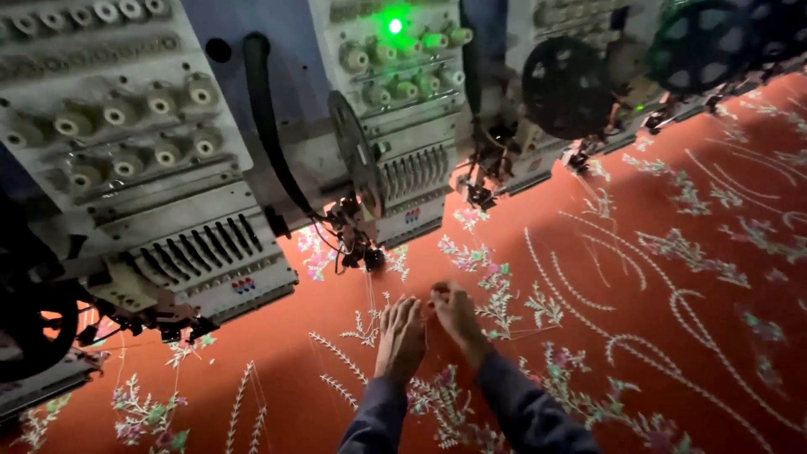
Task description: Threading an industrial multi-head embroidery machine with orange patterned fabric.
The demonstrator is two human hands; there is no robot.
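Observation:
My left hand [400,336] and my right hand [456,315] reach side by side over an orange-red fabric [639,319] stitched with pale floral and vine patterns. Their fingertips meet just below the needle area [363,250] of the middle embroidery head [399,126]. The fingers of both hands are pinched together, seemingly on a thin thread [368,290] that runs down from the head; the thread is too fine to see clearly between the fingers. Both forearms wear dark blue sleeves.
A row of white embroidery heads spans the top: one at left [143,168] with thread knobs and a black hose [269,126], others at right with dark sequin reels [570,84]. A green lamp [395,25] glows on the middle head. Fabric stretches to the right edge.

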